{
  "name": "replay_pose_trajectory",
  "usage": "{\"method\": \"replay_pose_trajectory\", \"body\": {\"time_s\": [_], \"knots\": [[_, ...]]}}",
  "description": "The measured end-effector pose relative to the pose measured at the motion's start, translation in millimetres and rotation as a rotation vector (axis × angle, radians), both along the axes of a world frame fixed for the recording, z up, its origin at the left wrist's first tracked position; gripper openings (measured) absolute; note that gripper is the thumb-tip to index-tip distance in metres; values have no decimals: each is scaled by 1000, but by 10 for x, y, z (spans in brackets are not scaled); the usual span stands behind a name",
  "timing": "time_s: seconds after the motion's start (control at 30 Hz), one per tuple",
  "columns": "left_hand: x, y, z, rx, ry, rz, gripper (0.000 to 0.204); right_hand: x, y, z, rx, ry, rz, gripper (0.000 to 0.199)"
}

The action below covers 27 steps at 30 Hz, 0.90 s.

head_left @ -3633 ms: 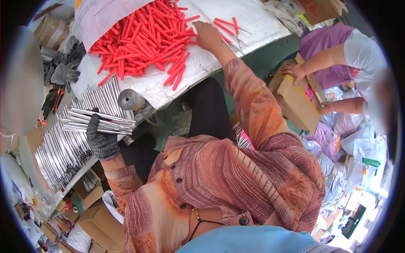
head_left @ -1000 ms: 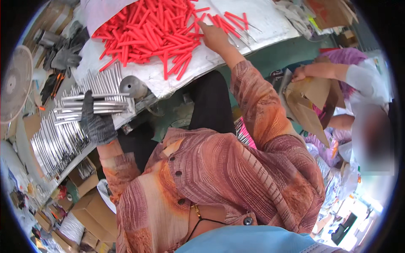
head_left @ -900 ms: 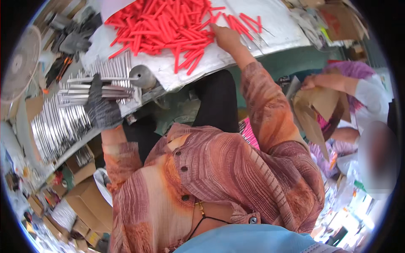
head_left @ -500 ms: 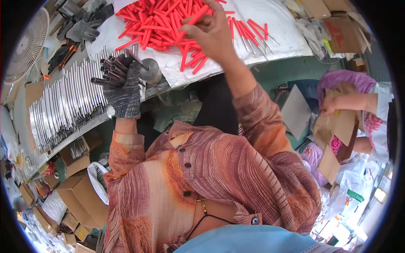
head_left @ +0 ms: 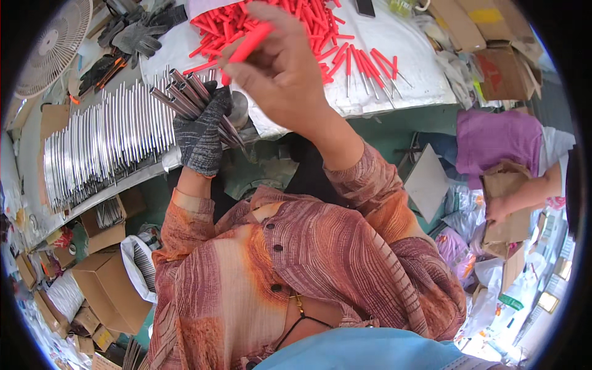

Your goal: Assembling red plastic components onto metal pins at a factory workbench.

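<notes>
My left hand point(head_left: 200, 139), in a dark grey knitted glove, is closed round a bundle of shiny metal tubes point(head_left: 180, 98). Their open ends point up and to the left, while the other ends stick out below my fingers. In my bare right hand point(head_left: 287, 86) a short red tube point(head_left: 251, 44) is pinched between thumb and fingers, just above and right of the bundle. Behind that hand lies a heap of red tubes point(head_left: 316, 21) on a white sheet point(head_left: 419, 74). Right of the heap, several red tubes on thin metal rods point(head_left: 372, 68) are spread out.
A long row of metal tubes point(head_left: 105, 145) lies on the table at left. Grey gloves point(head_left: 137, 40) and a white fan point(head_left: 58, 46) are beyond it. A round metal piece point(head_left: 239, 110) sits at the table edge. At right, another person's arm point(head_left: 524, 197) reaches to a cardboard box point(head_left: 507, 179).
My right hand has come away from the red heap, left and nearer to me, with a red tube. The metal bundle in my left hand has tilted, and its lower ends now show.
</notes>
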<state>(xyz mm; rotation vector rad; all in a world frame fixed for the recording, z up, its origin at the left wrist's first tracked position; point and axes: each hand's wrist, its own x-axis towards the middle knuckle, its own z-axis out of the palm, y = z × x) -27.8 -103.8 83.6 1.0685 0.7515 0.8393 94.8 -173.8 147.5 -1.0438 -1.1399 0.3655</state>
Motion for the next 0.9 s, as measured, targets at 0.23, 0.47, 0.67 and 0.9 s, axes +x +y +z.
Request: {"method": "replay_pose_trajectory", "body": {"time_s": [0.23,0.47,0.67,0.9], "knots": [[-42,125,-112,-326,-164,-97,26,51,61,105,-209,-252,139,19],[-182,367,-337,-530,-327,-211,28,-120,171,-200,-323,-103,114,31],[-303,435,-304,-521,-382,-134,17,-160,220,-415,-246,-89,-10,32],[-378,388,-295,-453,-351,-112,18,1851,-212,-832,-606,-209,-1058,51]]}}
